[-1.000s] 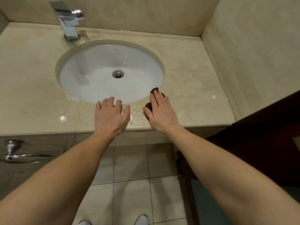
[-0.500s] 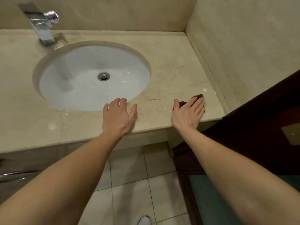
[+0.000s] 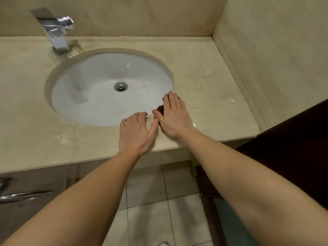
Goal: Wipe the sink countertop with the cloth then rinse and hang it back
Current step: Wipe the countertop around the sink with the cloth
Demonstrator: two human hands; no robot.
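Note:
A small dark brown cloth (image 3: 160, 109) lies on the beige marble countertop (image 3: 209, 89), at the right front rim of the white oval sink (image 3: 85, 93). My right hand (image 3: 173, 116) presses flat on it with straight fingers and hides most of it. Just left of it, my left hand (image 3: 136, 134) rests flat on the countertop's front edge, fingers at the sink rim. Their thumbs nearly touch.
A chrome faucet (image 3: 56, 34) stands at the back left of the sink. Walls close the countertop at the back and right. A dark wooden door (image 3: 292, 139) is at the right. A chrome rail (image 3: 21, 195) sticks out below the counter at the left. Tiled floor lies below.
My right hand has slid the cloth leftwards from the counter's right front corner back to the sink rim. My left hand has stayed on the front edge.

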